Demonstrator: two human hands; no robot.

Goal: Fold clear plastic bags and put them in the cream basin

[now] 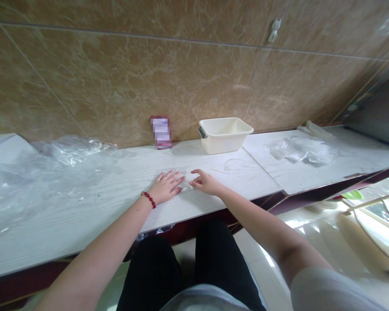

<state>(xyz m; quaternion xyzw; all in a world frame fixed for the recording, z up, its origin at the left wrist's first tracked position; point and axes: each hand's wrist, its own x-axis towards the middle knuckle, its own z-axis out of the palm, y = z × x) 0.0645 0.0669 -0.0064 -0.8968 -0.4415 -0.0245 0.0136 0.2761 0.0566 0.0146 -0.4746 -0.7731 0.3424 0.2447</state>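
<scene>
My left hand (166, 186) lies flat and spread on the white wood-grain counter (94, 207), with a red bead bracelet (149, 199) on its wrist. My right hand (206, 182) rests close by, thumb and forefinger apart. Between the fingertips of both hands lies a small piece of clear plastic (186, 185), faint against the counter. Neither hand visibly grips it. Farther back stand a cream plastic tub (223, 135) and an upright box (161, 132) with a blurred label.
Crumpled clear plastic sheeting (52, 172) covers the counter's left side, and another clear plastic heap (300, 150) lies on the right section. A brown marble-tiled wall (149, 73) rises behind the counter. My black-clad knees (181, 268) sit below its front edge.
</scene>
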